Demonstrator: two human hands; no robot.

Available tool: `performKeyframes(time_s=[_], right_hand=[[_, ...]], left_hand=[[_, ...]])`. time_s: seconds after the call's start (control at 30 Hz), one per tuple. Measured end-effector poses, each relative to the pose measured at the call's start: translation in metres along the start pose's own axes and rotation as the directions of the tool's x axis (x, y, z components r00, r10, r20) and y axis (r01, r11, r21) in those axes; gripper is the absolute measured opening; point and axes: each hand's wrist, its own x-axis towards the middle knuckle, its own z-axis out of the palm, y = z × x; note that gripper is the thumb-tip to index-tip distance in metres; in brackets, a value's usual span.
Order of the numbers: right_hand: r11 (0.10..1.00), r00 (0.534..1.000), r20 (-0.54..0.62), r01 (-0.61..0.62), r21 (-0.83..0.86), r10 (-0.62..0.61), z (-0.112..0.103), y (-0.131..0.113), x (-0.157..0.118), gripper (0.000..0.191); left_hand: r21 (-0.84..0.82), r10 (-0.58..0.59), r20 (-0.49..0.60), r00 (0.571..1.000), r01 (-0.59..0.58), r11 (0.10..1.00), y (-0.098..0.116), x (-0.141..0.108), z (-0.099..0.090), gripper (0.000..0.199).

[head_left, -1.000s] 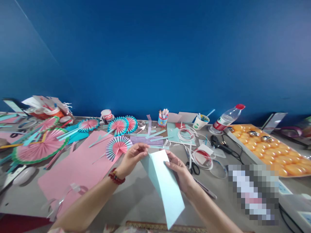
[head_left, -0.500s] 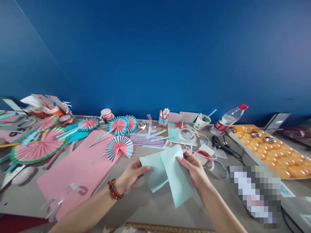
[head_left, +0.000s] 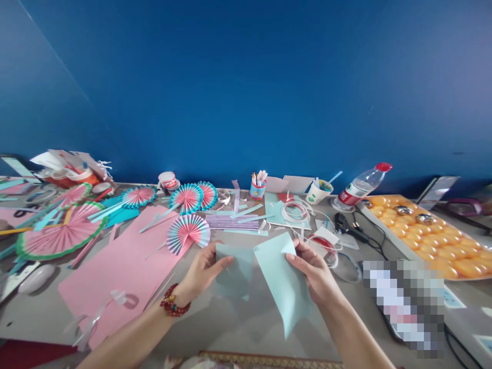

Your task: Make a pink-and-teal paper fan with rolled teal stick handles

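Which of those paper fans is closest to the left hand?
The fan with pale lilac on its pleats, just beyond the left hand; the others lie farther off, with turquoise or green rims.

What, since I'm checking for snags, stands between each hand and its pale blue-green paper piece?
Nothing visible: the left hand directly pinches one pale blue-green paper piece near its upper left corner; the right hand pinches the other piece by its right edge.

Blue wall (head_left: 246, 92) behind grey table (head_left: 246, 328).
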Motion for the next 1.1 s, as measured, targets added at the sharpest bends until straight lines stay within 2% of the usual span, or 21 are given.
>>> performKeyframes(time_s=[0.23, 0.4, 0.5, 0.57, 0.63, 0.77, 0.83, 0.87, 0.9, 0.97, 1.03, 1.1], right_hand=[[1.000, 1.000, -0.002, -0.011, -0.021, 0.011, -0.003, -0.002, -0.005, 0.038], [0.999, 0.997, -0.065, 0.050, -0.005, -0.051, -0.011, -0.010, -0.005, 0.039], [0.994, 0.991, -0.096, 0.101, 0.034, -0.098, -0.009, -0.009, 0.001, 0.038], [0.993, 0.991, -0.090, 0.102, 0.063, -0.096, -0.005, -0.004, 0.007, 0.037], [0.993, 0.994, -0.080, 0.082, 0.080, -0.075, -0.002, 0.005, 0.011, 0.037], [0.992, 0.992, -0.113, 0.067, 0.108, -0.054, -0.002, 0.025, 0.016, 0.045], [0.990, 0.991, -0.122, 0.061, 0.126, -0.045, -0.006, 0.035, 0.016, 0.044], [0.989, 0.992, -0.122, 0.059, 0.135, -0.043, -0.007, 0.039, 0.016, 0.042], [0.988, 0.992, -0.119, 0.059, 0.145, -0.042, -0.009, 0.043, 0.016, 0.041], [0.985, 0.993, -0.110, 0.062, 0.161, -0.044, -0.011, 0.050, 0.016, 0.038], [0.986, 0.994, -0.100, 0.061, 0.154, -0.046, -0.015, 0.056, 0.016, 0.036], [0.993, 0.993, -0.092, 0.077, 0.094, -0.069, -0.019, 0.060, 0.016, 0.034]], left_hand=[[0.112, 0.065, -0.047, 0.997, -0.059, 0.992, -0.010, 0.004, -0.007, 0.031], [0.068, -0.025, -0.091, 0.996, 0.031, 0.997, -0.006, 0.003, -0.011, 0.037], [0.046, -0.054, -0.091, 0.994, 0.058, 0.997, -0.003, 0.013, -0.012, 0.041], [0.175, -0.024, -0.095, 0.995, 0.040, 0.984, -0.004, 0.027, -0.013, 0.041], [0.451, 0.074, -0.141, 0.987, -0.002, 0.892, -0.007, 0.046, -0.017, 0.041], [0.589, 0.250, -0.198, 0.948, -0.089, 0.803, -0.005, 0.073, -0.024, 0.048], [0.684, 0.426, -0.138, 0.894, -0.225, 0.694, -0.001, 0.073, -0.022, 0.056], [0.722, 0.491, -0.066, 0.869, -0.298, 0.624, 0.001, 0.069, -0.019, 0.056], [0.731, 0.501, 0.021, 0.865, -0.355, 0.582, 0.004, 0.064, -0.015, 0.052], [0.677, 0.377, 0.184, 0.908, -0.395, 0.621, 0.008, 0.051, -0.007, 0.047], [0.645, 0.260, 0.222, 0.940, -0.342, 0.684, 0.013, 0.041, 0.001, 0.035], [0.667, 0.226, 0.199, 0.953, -0.301, 0.681, 0.017, 0.033, 0.004, 0.013]])
